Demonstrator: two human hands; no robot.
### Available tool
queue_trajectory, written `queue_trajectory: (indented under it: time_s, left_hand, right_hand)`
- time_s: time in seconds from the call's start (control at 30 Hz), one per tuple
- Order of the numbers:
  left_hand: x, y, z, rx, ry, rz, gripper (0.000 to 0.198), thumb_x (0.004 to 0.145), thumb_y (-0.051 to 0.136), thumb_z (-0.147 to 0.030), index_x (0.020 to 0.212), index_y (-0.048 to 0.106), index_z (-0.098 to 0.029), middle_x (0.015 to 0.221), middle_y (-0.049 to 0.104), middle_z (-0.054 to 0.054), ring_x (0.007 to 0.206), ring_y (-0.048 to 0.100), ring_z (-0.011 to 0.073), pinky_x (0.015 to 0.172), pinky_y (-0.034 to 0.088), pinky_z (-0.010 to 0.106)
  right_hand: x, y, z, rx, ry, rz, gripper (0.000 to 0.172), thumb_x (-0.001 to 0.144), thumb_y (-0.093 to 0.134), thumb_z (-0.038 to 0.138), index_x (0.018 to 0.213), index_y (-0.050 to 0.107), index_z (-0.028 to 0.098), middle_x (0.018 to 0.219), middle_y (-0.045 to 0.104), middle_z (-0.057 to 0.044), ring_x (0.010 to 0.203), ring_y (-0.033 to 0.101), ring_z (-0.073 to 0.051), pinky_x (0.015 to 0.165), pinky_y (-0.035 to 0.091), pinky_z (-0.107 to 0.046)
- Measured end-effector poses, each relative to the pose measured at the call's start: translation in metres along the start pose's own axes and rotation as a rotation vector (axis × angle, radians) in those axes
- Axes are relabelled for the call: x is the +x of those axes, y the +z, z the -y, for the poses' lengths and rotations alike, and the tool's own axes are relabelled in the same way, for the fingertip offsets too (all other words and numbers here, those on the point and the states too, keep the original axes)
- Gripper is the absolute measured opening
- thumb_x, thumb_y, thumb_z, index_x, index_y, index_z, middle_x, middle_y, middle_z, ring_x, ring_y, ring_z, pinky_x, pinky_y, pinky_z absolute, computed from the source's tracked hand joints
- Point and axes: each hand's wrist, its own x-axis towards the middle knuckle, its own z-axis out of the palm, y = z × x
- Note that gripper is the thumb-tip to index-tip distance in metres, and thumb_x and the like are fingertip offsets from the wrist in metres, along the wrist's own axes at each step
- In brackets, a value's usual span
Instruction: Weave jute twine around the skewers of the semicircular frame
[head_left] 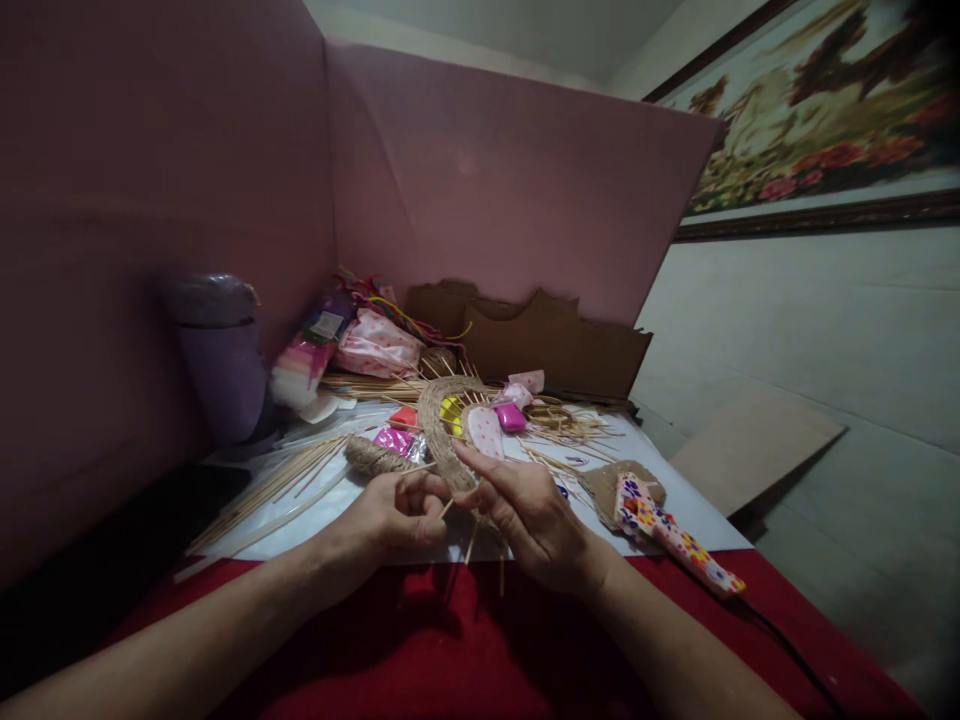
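A curved band wrapped in jute twine (436, 425), with thin sticks poking out around it, stands tilted before me. Inside its curve sits a pale pink dotted piece (484, 430). My right hand (536, 515) grips the lower part of the band, its index finger stretched along the surface. At the band's lower left, my left hand (411, 512) is closed, with thumb and fingers pinching a thin wooden stick (447, 508). More stick ends point down between the hands. A roll of jute twine (375, 457) lies just beyond my left hand.
A flower-patterned glue gun (675, 545) rests by a cardboard scrap (600, 488) at right, its cord trailing forward. Loose sticks (289, 475), colourful packets (511, 417) and a purple tumbler (221, 370) stand around. Torn cardboard (536, 345) leans against the pink panel (487, 180).
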Motion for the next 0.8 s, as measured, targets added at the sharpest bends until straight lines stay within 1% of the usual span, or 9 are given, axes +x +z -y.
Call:
queue_trajectory:
  time_s: [0.17, 0.33, 0.47, 0.7, 0.8]
  left_hand:
    - [0.0009, -0.0018, 0.0006, 0.023, 0.003, 0.008, 0.031, 0.066, 0.077, -0.026, 0.086, 0.057, -0.014, 0.06, 0.045, -0.006, 0.05, 0.033, 0.0044, 0.048, 0.021, 0.022]
    - [0.001, -0.0013, -0.0003, 0.015, -0.014, 0.001, 0.032, 0.065, 0.078, -0.026, 0.087, 0.058, -0.014, 0.061, 0.046, -0.006, 0.051, 0.035, 0.0047, 0.05, 0.023, 0.022]
    - [0.0011, -0.0015, 0.0008, 0.006, -0.009, 0.005, 0.034, 0.064, 0.078, -0.026, 0.09, 0.059, -0.013, 0.062, 0.046, -0.005, 0.051, 0.035, 0.0052, 0.049, 0.024, 0.022]
    - [0.0001, 0.0009, -0.0006, -0.007, -0.024, -0.028, 0.032, 0.064, 0.078, -0.026, 0.087, 0.059, -0.014, 0.062, 0.047, -0.005, 0.051, 0.038, 0.0055, 0.049, 0.026, 0.021]
    - [0.0002, 0.0014, -0.0014, -0.018, -0.019, -0.014, 0.033, 0.064, 0.078, -0.027, 0.088, 0.059, -0.014, 0.062, 0.048, -0.005, 0.051, 0.038, 0.0052, 0.049, 0.026, 0.021]
  right_hand:
    - [-0.0002, -0.0007, 0.0001, 0.014, -0.002, 0.012, 0.044, 0.096, 0.031, 0.029, 0.134, 0.042, 0.009, 0.087, 0.072, -0.011, 0.076, 0.067, -0.018, 0.07, 0.049, -0.032]
    - [-0.0015, -0.0001, 0.0013, -0.006, 0.016, -0.001, 0.043, 0.096, 0.032, 0.029, 0.135, 0.041, 0.013, 0.085, 0.072, -0.008, 0.076, 0.066, -0.017, 0.069, 0.049, -0.031]
    - [-0.0011, -0.0004, 0.0028, -0.014, 0.015, 0.001, 0.043, 0.096, 0.031, 0.028, 0.136, 0.041, 0.012, 0.087, 0.071, -0.009, 0.079, 0.066, -0.017, 0.072, 0.05, -0.032]
    - [0.0006, -0.0015, 0.0024, 0.002, -0.046, 0.02, 0.044, 0.095, 0.033, 0.023, 0.138, 0.037, 0.012, 0.09, 0.071, -0.01, 0.081, 0.065, -0.018, 0.071, 0.05, -0.033]
    - [0.0002, -0.0003, 0.0015, -0.018, -0.069, 0.006, 0.044, 0.095, 0.032, 0.023, 0.136, 0.038, 0.009, 0.089, 0.07, -0.012, 0.081, 0.065, -0.02, 0.07, 0.05, -0.034]
